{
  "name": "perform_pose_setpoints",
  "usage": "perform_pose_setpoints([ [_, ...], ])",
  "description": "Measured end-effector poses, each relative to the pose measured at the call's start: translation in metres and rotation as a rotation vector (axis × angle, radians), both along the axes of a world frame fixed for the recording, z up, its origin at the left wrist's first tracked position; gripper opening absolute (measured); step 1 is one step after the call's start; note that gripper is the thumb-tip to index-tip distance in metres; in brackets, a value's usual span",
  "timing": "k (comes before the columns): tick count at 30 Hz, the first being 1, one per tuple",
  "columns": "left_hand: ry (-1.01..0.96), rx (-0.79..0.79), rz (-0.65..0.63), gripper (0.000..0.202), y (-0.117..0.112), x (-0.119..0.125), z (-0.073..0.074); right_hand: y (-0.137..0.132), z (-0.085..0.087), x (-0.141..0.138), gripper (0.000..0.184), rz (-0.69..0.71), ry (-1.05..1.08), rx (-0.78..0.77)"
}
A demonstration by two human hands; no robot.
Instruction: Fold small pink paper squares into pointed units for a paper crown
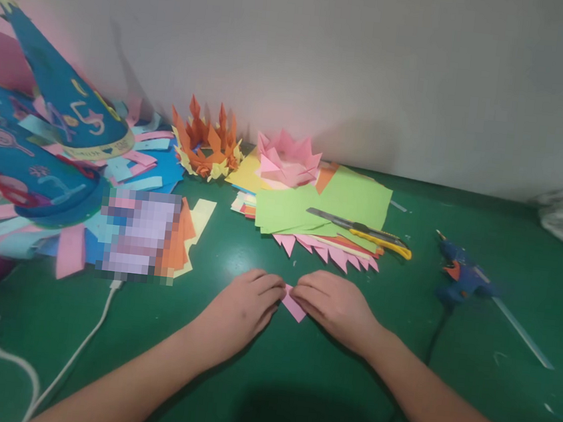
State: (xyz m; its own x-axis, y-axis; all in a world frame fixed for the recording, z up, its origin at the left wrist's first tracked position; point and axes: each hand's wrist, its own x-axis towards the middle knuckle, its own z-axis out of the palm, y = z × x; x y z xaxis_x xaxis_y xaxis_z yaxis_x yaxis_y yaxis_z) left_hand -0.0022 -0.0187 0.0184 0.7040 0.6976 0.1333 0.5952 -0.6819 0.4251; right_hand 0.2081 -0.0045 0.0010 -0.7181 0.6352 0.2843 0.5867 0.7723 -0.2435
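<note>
A small folded piece of pink paper [295, 306] lies on the green table between my two hands. My left hand [246, 301] has its fingers bent together, with the tips at the paper's upper left edge. On the other side, my right hand [334, 307] pinches the paper's upper right edge, fingers closed. Part of the paper is covered by the fingertips. Just beyond the hands lie pink zigzag-cut paper strips [327, 253] under green paper sheets [332, 209]. A yellow utility knife [360, 231] rests across those sheets.
A blue glue gun [468, 278] with a clear stick lies at the right. Orange [208, 139] and pink paper crowns [289, 161] stand near the wall. Decorated blue cone hats [68, 81], paper strips and a white cable [91, 339] occupy the left.
</note>
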Motion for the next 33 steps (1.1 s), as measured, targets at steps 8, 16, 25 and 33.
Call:
perform_pose_setpoints([
  [8,0.04,0.023,0.001,0.026,-0.001,0.001,0.0,0.003,0.006,0.001,0.027,0.019,-0.006,-0.012],
  [16,0.145,0.1,-0.005,0.028,-0.004,0.004,-0.004,0.004,0.017,0.015,0.019,-0.001,0.001,-0.045],
  [25,0.061,0.08,0.097,0.027,-0.009,0.008,-0.009,0.003,0.008,0.002,0.021,-0.002,0.057,-0.125],
  [33,-0.053,0.011,0.109,0.027,-0.004,0.001,-0.006,0.011,0.004,0.012,0.026,0.027,0.067,0.052],
])
